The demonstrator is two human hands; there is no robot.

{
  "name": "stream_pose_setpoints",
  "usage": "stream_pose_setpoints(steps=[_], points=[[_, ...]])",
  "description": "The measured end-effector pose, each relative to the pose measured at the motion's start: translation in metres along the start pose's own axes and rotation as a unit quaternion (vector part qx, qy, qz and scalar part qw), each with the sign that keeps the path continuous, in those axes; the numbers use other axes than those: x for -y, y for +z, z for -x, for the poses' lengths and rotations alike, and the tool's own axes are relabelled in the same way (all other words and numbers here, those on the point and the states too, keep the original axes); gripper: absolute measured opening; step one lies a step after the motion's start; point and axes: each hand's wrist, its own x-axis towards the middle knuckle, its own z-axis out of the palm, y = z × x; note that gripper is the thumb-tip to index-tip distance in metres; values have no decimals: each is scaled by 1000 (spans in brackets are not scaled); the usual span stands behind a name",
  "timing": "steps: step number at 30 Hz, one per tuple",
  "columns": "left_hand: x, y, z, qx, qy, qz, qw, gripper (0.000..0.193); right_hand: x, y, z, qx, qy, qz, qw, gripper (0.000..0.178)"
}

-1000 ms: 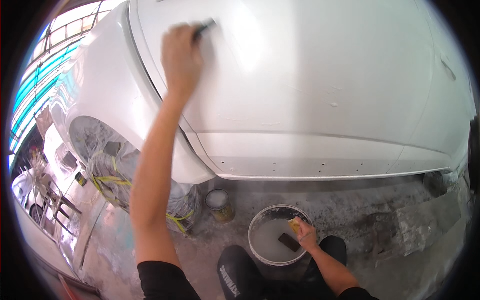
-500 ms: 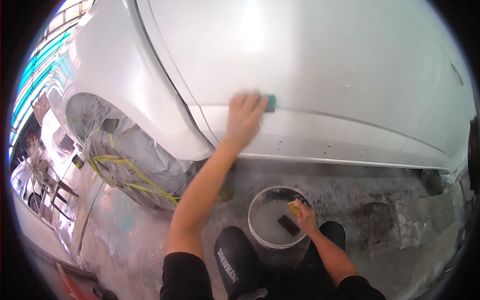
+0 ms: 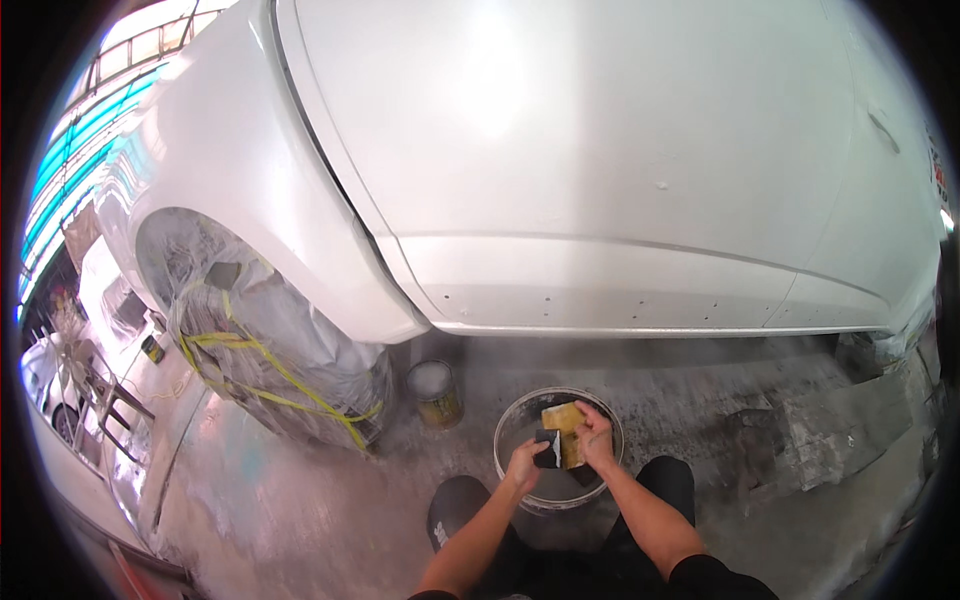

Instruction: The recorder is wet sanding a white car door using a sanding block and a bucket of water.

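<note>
My left hand is closed on a dark sanding block with a whitish strip along one side. Pinched in my right hand is a yellow sponge, upright against the block. Both hands are over a round bucket between my knees, which holds cloudy grey water. Part of a dark block shows in the bucket below the sponge. Beyond the bucket stands the white car door, with a crease and a row of small dark holes low down.
A wheel wrapped in plastic sheet with yellow tape is at the left. Beside it stands an open can. Crumpled sheeting lies on the wet floor at right. A stool stands far left.
My left hand has come down from the door's crease to the bucket with the sanding block. My right hand has raised the sponge to meet it. The view has shifted slightly.
</note>
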Motion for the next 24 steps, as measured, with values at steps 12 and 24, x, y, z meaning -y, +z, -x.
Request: stream_pose_setpoints(steps=[12,24], points=[[28,-20,-15,-106,209,-339,911,28,24,11,64,121,-124,179,968,54],[29,3,-48,-53,215,-246,944,61,3,-14,27,47,51,49,996,48]])
